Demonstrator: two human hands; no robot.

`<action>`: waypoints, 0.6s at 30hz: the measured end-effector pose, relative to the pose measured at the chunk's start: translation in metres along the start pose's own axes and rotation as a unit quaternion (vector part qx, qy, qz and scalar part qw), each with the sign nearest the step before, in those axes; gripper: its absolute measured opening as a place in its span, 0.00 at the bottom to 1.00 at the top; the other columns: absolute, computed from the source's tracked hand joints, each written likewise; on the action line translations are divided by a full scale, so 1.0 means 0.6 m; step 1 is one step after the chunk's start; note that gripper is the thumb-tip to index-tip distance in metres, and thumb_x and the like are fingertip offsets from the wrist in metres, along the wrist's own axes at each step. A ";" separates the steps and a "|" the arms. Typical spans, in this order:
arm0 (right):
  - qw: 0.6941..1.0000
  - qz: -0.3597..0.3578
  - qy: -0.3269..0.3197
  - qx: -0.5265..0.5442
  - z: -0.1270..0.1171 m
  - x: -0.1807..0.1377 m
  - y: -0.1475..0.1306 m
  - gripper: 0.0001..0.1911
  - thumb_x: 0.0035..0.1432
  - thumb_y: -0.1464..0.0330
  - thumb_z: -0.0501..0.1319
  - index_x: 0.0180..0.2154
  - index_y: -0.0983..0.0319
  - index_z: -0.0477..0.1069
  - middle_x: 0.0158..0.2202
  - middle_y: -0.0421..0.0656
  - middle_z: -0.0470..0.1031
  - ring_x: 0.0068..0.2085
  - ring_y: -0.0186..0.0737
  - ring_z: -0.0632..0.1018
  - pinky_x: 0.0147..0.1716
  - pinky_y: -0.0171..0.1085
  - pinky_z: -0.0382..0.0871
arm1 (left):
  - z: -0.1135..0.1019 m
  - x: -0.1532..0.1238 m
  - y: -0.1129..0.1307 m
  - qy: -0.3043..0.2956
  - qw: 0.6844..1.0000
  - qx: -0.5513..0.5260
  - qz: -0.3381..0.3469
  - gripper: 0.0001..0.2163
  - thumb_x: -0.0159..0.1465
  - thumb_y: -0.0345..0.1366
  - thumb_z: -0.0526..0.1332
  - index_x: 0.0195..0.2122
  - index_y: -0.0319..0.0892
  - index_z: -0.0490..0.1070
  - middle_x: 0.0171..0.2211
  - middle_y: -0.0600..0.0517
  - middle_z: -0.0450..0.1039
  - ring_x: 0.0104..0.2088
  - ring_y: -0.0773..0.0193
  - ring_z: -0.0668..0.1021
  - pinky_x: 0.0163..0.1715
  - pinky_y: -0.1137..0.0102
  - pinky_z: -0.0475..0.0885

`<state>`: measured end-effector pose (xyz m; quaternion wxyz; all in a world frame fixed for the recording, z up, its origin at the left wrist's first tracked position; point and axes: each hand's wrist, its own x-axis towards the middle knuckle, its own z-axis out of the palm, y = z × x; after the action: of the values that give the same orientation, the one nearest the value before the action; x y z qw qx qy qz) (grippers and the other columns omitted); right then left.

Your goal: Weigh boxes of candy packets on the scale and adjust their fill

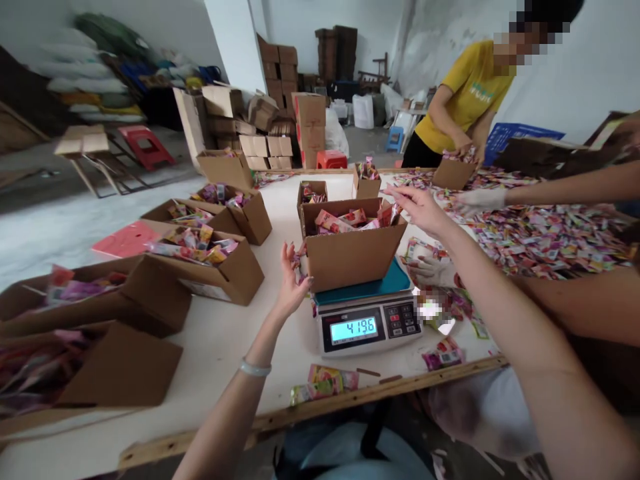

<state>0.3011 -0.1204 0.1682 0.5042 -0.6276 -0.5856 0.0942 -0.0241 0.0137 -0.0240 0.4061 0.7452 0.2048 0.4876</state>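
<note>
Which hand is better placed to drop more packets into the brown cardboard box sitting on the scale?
Probably the right hand: it hangs open over the far right corner of the brown cardboard box, close to the heap of colourful packets. The left hand rests against the box's left side, apparently steadying it.

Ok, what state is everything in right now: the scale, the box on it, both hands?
Scale: on, display reads 4195.
Box on the scale: flaps open, filled with packets.
Left hand: open, fingers against the box's left side.
Right hand: open, palm down, over the box's right rim, holding nothing.
Boxes at left: open, filled with packets.
</note>
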 end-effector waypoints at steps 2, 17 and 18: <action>1.000 0.008 -0.014 -0.017 0.004 0.002 -0.002 0.18 0.66 0.56 0.66 0.51 0.59 0.82 0.57 0.48 0.80 0.58 0.44 0.79 0.64 0.46 0.71 | 0.000 -0.001 0.002 0.002 1.000 -0.010 -0.009 0.56 0.58 0.71 0.62 0.78 0.52 0.35 0.77 0.31 0.45 0.77 0.36 0.54 0.72 0.37 0.55; 0.930 -0.093 0.349 0.062 -0.038 0.050 -0.046 0.23 0.71 0.47 0.53 0.38 0.60 0.65 0.32 0.41 0.69 0.29 0.32 0.71 0.31 0.32 0.69 | 0.012 0.003 0.020 -0.039 0.993 -0.052 -0.101 0.66 0.50 0.63 0.75 0.78 0.49 0.31 0.78 0.33 0.42 0.78 0.35 0.51 0.75 0.42 0.50; 0.942 -0.067 0.326 0.041 -0.044 0.043 -0.047 0.22 0.68 0.47 0.58 0.37 0.60 0.66 0.32 0.40 0.69 0.28 0.31 0.69 0.29 0.31 0.67 | 0.016 0.005 0.019 -0.049 0.991 -0.060 -0.113 0.67 0.49 0.62 0.76 0.78 0.48 0.31 0.78 0.33 0.42 0.78 0.35 0.51 0.75 0.43 0.51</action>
<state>0.3092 -0.1184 0.2139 0.6983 -0.5622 -0.4249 -0.1257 -0.0152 0.0055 -0.0149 0.5118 0.7146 0.2378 0.4133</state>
